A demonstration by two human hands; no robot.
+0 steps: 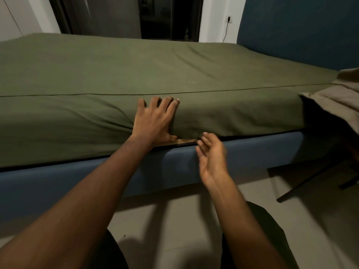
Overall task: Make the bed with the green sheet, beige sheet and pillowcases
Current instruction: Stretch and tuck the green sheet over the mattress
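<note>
The green sheet (136, 68) covers the mattress top and hangs down its near side. My left hand (155, 121) presses flat against the sheet on the mattress side, fingers spread, thumb at the lower edge where a strip of the bed base shows. My right hand (211, 154) hovers just below and right of it, in front of the blue bed frame (252, 152), fingers loosely bent and holding nothing. The beige sheet (338, 98) lies bunched at the right edge, draped over the mattress corner.
A dark blue headboard (299, 30) rises at the back right. Behind the bed is a dark doorway (167, 16) and a white wall with a plugged cable (226, 30). Dark furniture legs (314, 179) stand on the grey floor at right.
</note>
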